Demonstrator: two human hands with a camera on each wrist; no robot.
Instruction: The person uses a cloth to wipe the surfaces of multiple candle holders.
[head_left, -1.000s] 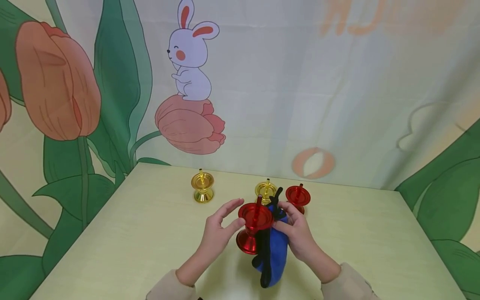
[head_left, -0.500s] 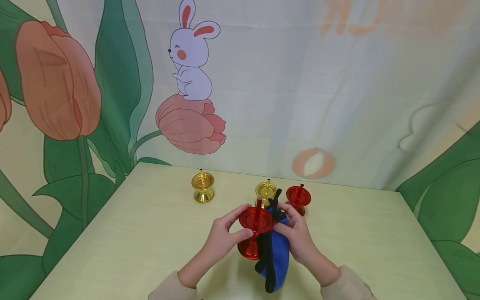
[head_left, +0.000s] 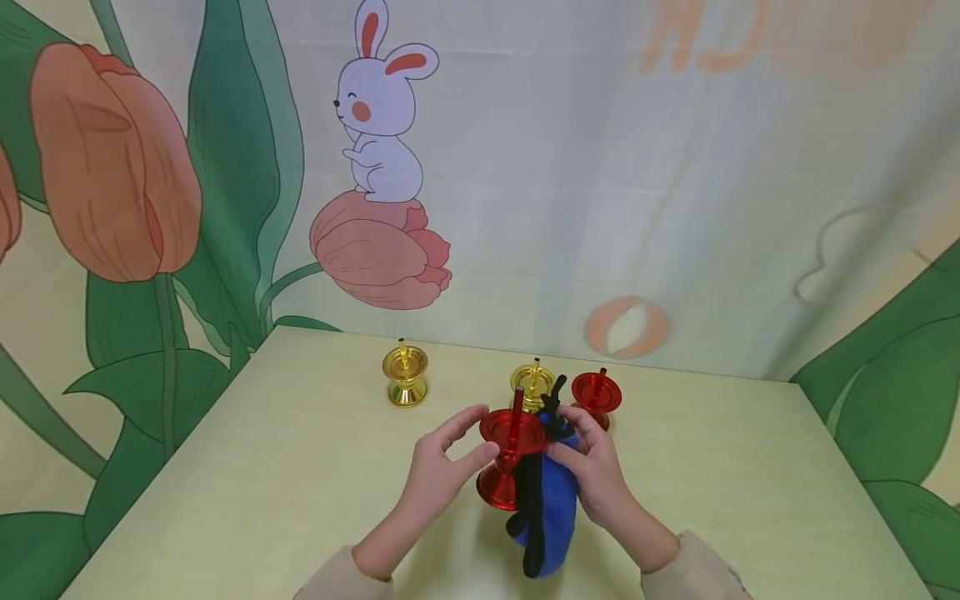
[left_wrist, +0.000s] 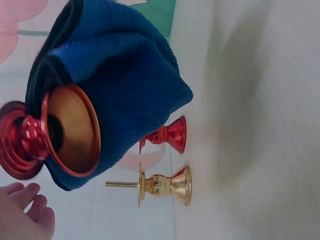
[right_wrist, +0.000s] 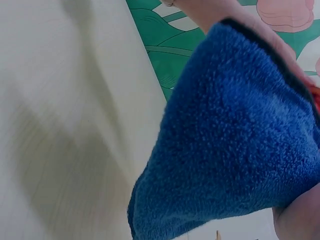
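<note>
A shiny red candle holder (head_left: 501,483) with a wide dish and an upright stem is held up over the table. My right hand (head_left: 597,467) grips a blue cloth with black edging (head_left: 557,517) against the holder's right side, thumb and fingers near the dish rim. The cloth hangs below the hand and covers much of the right wrist view as a blue cloth (right_wrist: 240,135). On the other side, my left hand (head_left: 441,467) spreads thumb and fingers around the dish's left rim. In the left wrist view the left fingers (left_wrist: 30,205) lie just off the dish.
A gold candle holder (head_left: 407,375) stands at the back left of the pale table (head_left: 300,467). Behind the hands are another gold candle holder (head_left: 531,382) and a red candle holder (head_left: 597,392). A printed curtain (head_left: 510,208) hangs along the back edge.
The held candle holder and cloth dipped slightly, then came back up. My left fingers closed in around the dish half a second ago and have since eased off to the left.
</note>
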